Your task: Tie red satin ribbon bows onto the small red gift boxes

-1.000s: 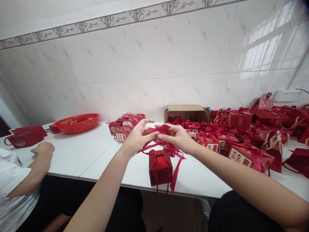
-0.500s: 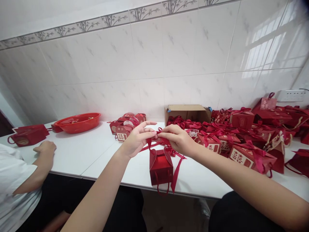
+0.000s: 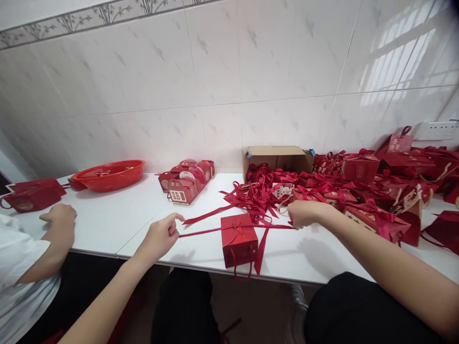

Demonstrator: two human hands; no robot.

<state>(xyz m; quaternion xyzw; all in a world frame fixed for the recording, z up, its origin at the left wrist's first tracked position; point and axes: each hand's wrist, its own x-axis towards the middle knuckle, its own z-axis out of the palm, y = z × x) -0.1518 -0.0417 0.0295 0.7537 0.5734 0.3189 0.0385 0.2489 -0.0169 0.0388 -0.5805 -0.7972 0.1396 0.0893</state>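
A small red gift box [image 3: 238,246] stands near the front edge of the white table [image 3: 150,210], its top flaps folded closed and a cord handle hanging down its front. A red ribbon [image 3: 203,232] crosses its top, knotted or crossed at the middle, and stretches taut to both sides. My left hand [image 3: 164,234] pinches the ribbon's left end, well left of the box. Over on the right, my right hand [image 3: 303,214] grips the other end in closed fingers. A loose ribbon tail hangs beside the box's right face.
Behind the box lies a heap of red ribbons [image 3: 251,198], spilling from an open cardboard carton [image 3: 278,152]. Many red gift boxes [image 3: 376,222] crowd the right side. More boxes [image 3: 188,184] and a red plastic basin [image 3: 107,177] stand left. Another person's hand [image 3: 60,220] rests at far left.
My hands were close together above the box, handling the ribbon. They have moved apart and down, pulling the ribbon straight across the box, whose top now lies flat.
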